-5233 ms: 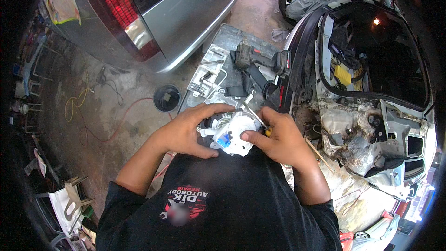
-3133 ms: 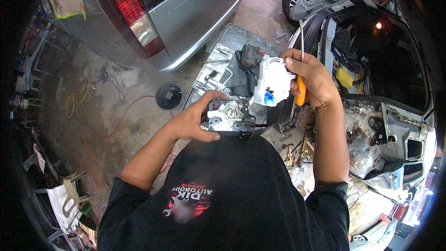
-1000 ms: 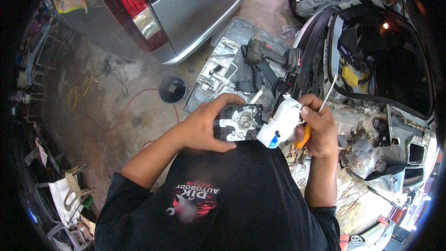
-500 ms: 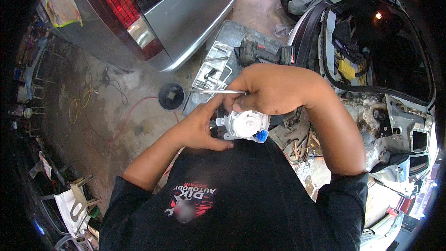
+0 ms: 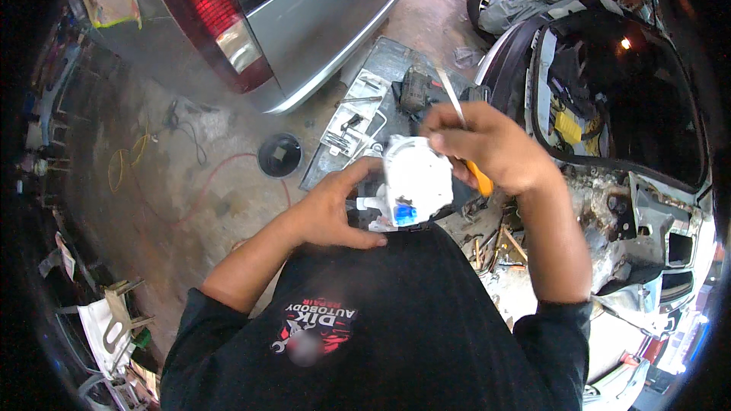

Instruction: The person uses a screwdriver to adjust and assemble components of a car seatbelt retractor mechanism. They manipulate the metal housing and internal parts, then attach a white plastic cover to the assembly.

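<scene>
In front of my chest is a white plastic part with a small blue piece near its lower edge. My left hand curves around its left side, thumb below and fingers mostly hidden behind. A screwdriver is in my right hand: its orange handle sticks out below the palm and its thin metal shaft points up. The right thumb is at the upper right edge of the white part; I cannot tell whether it presses on it. The part's face is overexposed and slightly blurred.
Beyond my hands lies a grey case with a white tray of small tools and a cordless power tool. A black bucket stands on the floor near a red hose. A grey vehicle is ahead, a stripped car body at right.
My right hand has drawn back to the right, swinging the screwdriver shaft from sideways to upward and uncovering its orange handle. The white part has turned and tilted, its blue piece shifting left.
</scene>
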The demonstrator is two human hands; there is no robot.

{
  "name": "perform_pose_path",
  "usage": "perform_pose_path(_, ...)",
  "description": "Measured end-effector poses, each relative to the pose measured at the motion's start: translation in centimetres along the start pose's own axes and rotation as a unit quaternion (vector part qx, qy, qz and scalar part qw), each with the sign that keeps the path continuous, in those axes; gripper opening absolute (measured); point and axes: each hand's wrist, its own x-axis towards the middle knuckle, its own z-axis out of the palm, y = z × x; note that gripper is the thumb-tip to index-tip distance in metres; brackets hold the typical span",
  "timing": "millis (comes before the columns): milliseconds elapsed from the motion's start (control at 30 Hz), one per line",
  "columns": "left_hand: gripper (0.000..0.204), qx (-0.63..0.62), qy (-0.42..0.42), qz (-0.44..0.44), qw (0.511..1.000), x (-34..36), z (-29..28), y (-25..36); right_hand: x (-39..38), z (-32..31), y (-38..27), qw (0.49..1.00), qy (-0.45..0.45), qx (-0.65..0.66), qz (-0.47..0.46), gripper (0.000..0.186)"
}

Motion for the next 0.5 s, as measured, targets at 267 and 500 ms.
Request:
perform_pose_path(267, 0.1, -0.01, -0.003, 0.021, 1.0, 0.5, 0.9, -1.0, -3.1, 3.4, 6.4, 0.965, 0.091, 0.24, 0.048, 0.016)
perform_pose_path(500, 0.103, 0.014, -0.019, 0.015, 1.0, 1.1, 1.2, 0.1, -2.5, 3.7, 6.7, 0.976, 0.101, 0.185, 0.05, 0.015)
